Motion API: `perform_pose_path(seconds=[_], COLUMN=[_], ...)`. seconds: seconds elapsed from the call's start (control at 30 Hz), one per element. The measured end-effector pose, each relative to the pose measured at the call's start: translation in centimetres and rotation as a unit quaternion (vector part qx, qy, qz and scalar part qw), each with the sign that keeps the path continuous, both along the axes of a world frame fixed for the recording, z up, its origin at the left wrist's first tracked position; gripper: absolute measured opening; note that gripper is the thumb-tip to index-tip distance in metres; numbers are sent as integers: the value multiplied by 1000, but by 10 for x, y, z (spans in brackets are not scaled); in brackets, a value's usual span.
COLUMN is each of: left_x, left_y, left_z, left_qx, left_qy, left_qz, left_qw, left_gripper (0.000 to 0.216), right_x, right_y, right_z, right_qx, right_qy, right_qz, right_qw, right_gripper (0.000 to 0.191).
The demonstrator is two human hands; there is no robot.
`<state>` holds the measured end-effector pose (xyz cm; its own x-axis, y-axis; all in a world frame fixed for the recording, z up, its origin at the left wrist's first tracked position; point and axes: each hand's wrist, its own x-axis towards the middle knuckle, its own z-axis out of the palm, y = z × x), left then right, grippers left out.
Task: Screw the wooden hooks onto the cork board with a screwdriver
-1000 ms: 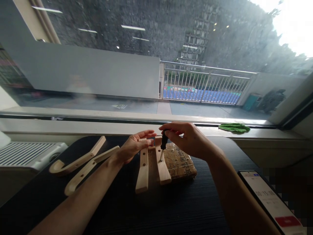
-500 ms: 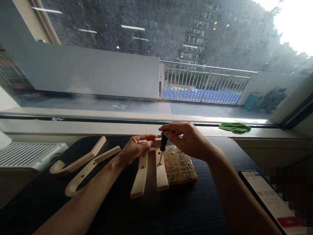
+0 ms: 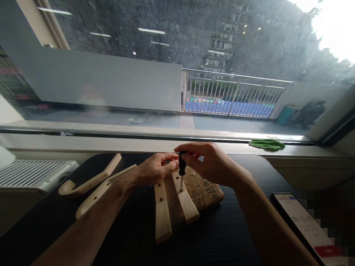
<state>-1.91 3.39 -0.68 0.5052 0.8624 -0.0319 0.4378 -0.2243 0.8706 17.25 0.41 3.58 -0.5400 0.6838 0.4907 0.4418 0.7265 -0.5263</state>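
Observation:
My right hand (image 3: 212, 160) is closed round the black handle of a small screwdriver (image 3: 182, 166). The screwdriver points down, its tip in a hole of the right wooden bar (image 3: 188, 205). My left hand (image 3: 158, 168) is closed at the far ends of that bar and the left wooden bar (image 3: 162, 218); its fingers partly hide them. Dark holes show along both pale bars. A brown taped cardboard package (image 3: 205, 188) lies beneath the right bar, and something brownish fills the gap between the bars.
Two curved wooden pieces, one farther (image 3: 91, 181) and one nearer (image 3: 95, 195), lie left on the black table (image 3: 133, 236). My left forearm partly covers the nearer one. A phone (image 3: 302, 221) showing a timer lies right. A green cloth (image 3: 267, 144) rests on the windowsill; a white radiator (image 3: 41, 175) stands left.
The two bars have turned and shifted toward me, their near ends swinging right. The screwdriver now stands more upright, its tip still at the hole. My left hand has moved slightly right.

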Motion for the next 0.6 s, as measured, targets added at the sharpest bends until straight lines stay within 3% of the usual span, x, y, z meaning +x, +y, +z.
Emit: perform_pose_path(seconds=[0.17, 0.4, 0.6], left_x=[1, 2, 5], left_y=[3, 5, -1], left_z=[-9, -10, 0], left_qx=[71, 109, 73], left_qy=[-4, 24, 26], left_qz=[14, 23, 25], left_qw=[997, 993, 997], left_gripper=[27, 24, 22], right_x=[0, 1, 0], right_y=[0, -1, -1], right_z=[0, 0, 0], right_qx=[5, -1, 1], right_qy=[-3, -8, -4], right_qz=[5, 7, 12], right_qw=[1000, 1000, 1000], right_gripper=[29, 32, 33])
